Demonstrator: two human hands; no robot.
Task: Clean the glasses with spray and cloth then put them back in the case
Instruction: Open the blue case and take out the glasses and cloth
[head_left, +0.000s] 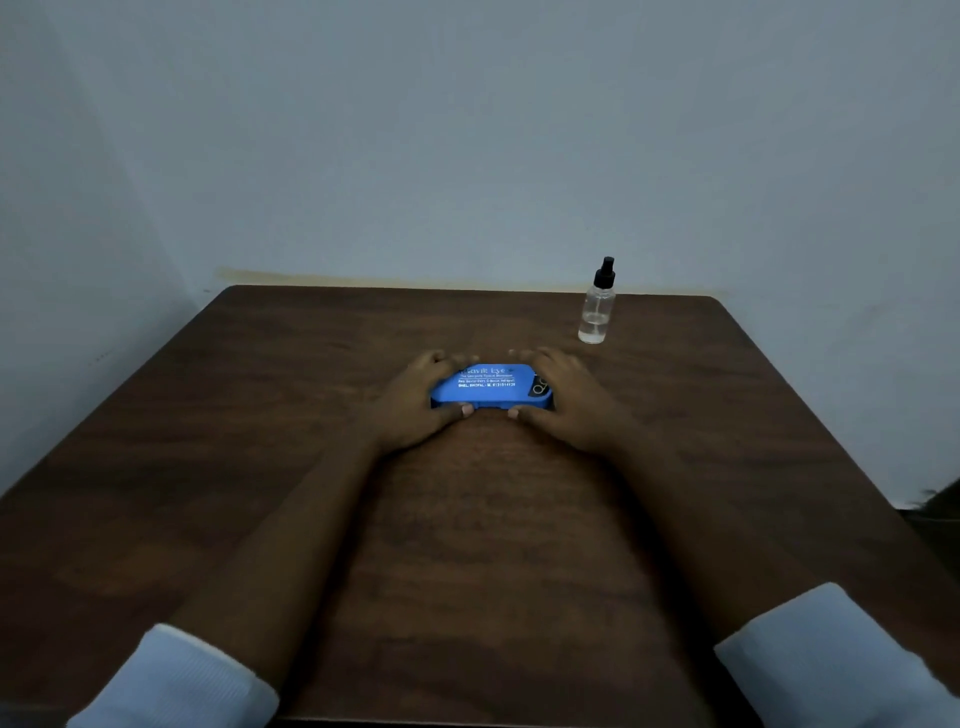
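So the blue case (491, 387) is sitting flat and closed pretty much dead centre on the dark wooden table (493, 545), long side running from 9 to 3 o'clock. It has white print across the lid and a dark patch at the 3 o'clock end, but the lettering is too soft for me to read properly. The person has both hands on it. The left hand (415, 405) is wrapped round the 9 o'clock end and the right hand (571, 405) round the 3 o'clock end. The left thumb (457, 411) and right thumb (522, 413) are pressed on the near edge at 6 o'clock, almost meeting. The rest of the fingers curl over the far side at 12 o'clock, a bit blurry up there. The clear spray bottle (597, 312) with the black nozzle stands upright at about 1 o'clock from the case, well apart from it, close to the back edge of the table, with a little liquid in the bottom. Both forearms lie along the table, white sleeves (176, 680) pushed up. Behind it all is a plain pale wall (467, 130).
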